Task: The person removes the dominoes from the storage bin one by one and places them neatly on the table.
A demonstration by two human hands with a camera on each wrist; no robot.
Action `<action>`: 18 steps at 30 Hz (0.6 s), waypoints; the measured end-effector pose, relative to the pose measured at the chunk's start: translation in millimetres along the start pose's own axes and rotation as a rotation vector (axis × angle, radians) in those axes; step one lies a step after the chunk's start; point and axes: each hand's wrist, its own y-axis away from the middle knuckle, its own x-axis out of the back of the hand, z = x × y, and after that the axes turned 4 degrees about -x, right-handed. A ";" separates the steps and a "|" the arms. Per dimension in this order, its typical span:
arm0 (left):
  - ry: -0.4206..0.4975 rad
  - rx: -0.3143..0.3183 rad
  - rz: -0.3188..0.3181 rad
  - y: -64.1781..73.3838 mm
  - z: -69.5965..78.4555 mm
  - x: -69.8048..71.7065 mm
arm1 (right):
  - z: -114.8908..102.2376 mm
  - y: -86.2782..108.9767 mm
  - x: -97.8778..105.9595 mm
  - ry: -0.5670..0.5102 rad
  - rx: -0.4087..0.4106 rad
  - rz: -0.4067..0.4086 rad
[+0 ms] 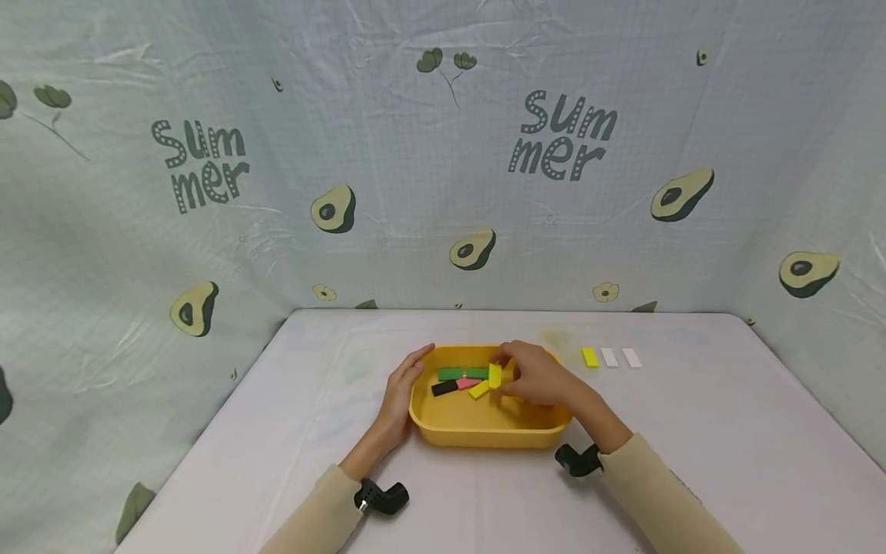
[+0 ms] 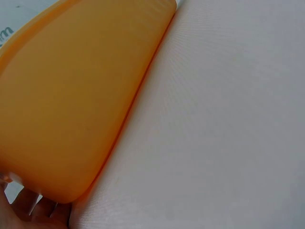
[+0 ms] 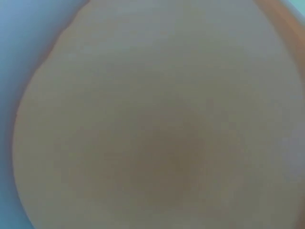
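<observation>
A yellow plastic tub (image 1: pixel 487 438) stands on the table. My left hand (image 1: pixel 398 392) rests along its left side, fingers fairly straight against the wall; the left wrist view shows the fingers (image 2: pixel 45 210) at the tub's corner. Over the inside of the tub, my right hand (image 1: pixel 536 375) pinches a yellow block (image 1: pixel 494 376) between thumb and fingers. Beneath and left of it lie another yellow block (image 1: pixel 478 390), a pink block (image 1: pixel 467 383), a black block (image 1: pixel 444 388) and green blocks (image 1: pixel 450 374). A blurred pale surface fills the right wrist view.
Right of the tub, a yellow block (image 1: pixel 590 358) and two white blocks (image 1: pixel 609 357) lie in a row on the white-covered table (image 1: pixel 692 446). A printed curtain (image 1: pixel 401 154) hangs behind the table and along its sides.
</observation>
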 end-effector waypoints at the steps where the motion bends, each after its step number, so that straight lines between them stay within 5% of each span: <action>1: -0.003 -0.001 0.000 -0.1 0.2 0.1 | 0.1 0.5 1.7 -0.004 0.007 0.002; 18: -0.007 -0.007 -0.001 1.8 0.6 0.0 | -0.4 15.0 34.7 -0.002 0.041 0.088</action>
